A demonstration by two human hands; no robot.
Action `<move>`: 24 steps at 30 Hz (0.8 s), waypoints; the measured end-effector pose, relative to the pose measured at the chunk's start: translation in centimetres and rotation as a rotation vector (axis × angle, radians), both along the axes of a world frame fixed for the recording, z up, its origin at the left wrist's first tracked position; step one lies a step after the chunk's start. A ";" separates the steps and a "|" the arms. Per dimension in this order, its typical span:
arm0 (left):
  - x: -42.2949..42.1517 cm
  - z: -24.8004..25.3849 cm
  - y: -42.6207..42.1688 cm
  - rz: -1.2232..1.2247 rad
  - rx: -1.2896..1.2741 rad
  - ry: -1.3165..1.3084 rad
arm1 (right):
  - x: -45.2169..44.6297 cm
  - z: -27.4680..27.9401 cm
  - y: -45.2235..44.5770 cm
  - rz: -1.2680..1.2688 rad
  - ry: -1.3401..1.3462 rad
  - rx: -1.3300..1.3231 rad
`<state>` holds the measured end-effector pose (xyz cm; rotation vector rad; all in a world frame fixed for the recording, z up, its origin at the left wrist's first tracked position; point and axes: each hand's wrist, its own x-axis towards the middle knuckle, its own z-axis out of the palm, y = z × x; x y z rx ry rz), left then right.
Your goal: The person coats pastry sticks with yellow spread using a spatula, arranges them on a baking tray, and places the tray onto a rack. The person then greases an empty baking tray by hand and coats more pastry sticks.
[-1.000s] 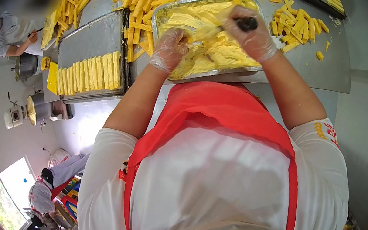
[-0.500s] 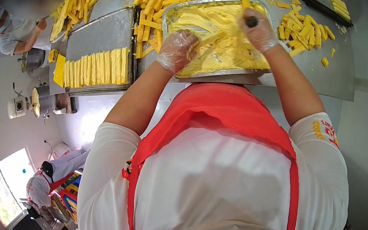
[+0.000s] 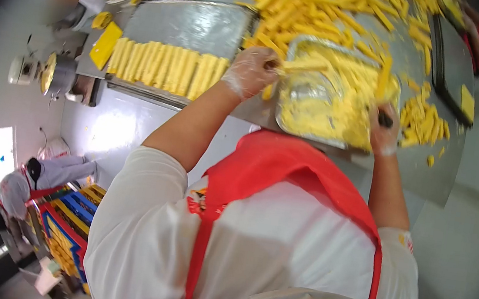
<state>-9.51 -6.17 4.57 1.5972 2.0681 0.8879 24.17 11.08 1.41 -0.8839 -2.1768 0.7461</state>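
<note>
My left hand (image 3: pixel 251 73), in a clear plastic glove, is closed on one end of a cream-coated yellow stick (image 3: pixel 306 66) that reaches over the left side of a metal pan. Thick yellow cream (image 3: pixel 342 112) is smeared across this pan (image 3: pixel 282 109). At the pan's right side, my gloved right hand (image 3: pixel 384 133) grips a spatula by its black handle (image 3: pixel 385 120); its yellow-smeared blade (image 3: pixel 384 78) points away from me. To the left, a baking tray (image 3: pixel 190 20) bears a row of coated sticks (image 3: pixel 168 69) laid side by side.
Loose yellow sticks (image 3: pixel 314 7) are heaped behind the pan, with a smaller pile (image 3: pixel 424 123) on its right. A dark-edged tray (image 3: pixel 444 86) lies far right. A yellow slab (image 3: pixel 106 45) sits by the baking tray. Other people work at the far left and far right.
My view has swung, so the table appears shifted. My left hand has come out of the cream to the pan's left edge with a coated stick. My right hand has moved to the pan's right side.
</note>
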 end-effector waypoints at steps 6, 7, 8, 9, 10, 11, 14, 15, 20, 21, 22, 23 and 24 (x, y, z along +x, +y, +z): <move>-21.6 1.2 -7.5 0.635 0.225 0.392 | -1.6 1.3 -1.8 -0.024 -0.006 0.065; -25.9 -0.1 -9.0 0.707 0.211 0.549 | -1.8 1.3 -1.9 -0.016 -0.004 0.075; -29.9 -1.2 -10.4 0.773 0.194 0.705 | -1.9 1.3 -1.9 -0.037 -0.025 0.042; -33.5 -1.6 -11.6 0.880 0.046 0.679 | -2.0 1.3 -1.9 -0.060 -0.046 0.008; -35.2 -1.1 -12.2 0.982 -0.103 0.649 | -2.2 1.3 -2.0 -0.059 -0.047 0.017; -36.4 -1.1 -12.7 0.984 -0.098 0.643 | -2.3 1.2 -2.0 -0.065 -0.050 0.028; -39.1 -1.0 -13.7 1.009 -0.347 0.460 | -3.4 1.4 -2.4 -0.099 -0.027 0.001; -42.3 -3.8 -14.0 0.971 -0.462 0.552 | -3.5 1.4 -2.4 -0.102 -0.025 -0.010; -41.2 -5.2 -11.9 0.953 -0.439 0.896 | -4.0 2.5 -3.3 -0.102 -0.146 0.191; -40.5 -6.0 -11.0 0.893 -0.280 1.106 | -3.9 2.5 -3.3 -0.127 -0.184 0.220; -37.9 -5.5 -9.1 0.830 -0.248 1.099 | -3.6 2.6 -3.4 -0.141 -0.185 0.212; -34.8 -3.7 -7.0 0.744 -0.061 1.107 | -3.2 2.3 -3.4 -0.143 -0.127 0.170; -31.8 -2.3 -4.1 0.659 0.122 1.101 | -2.7 2.0 -3.4 -0.144 -0.074 0.135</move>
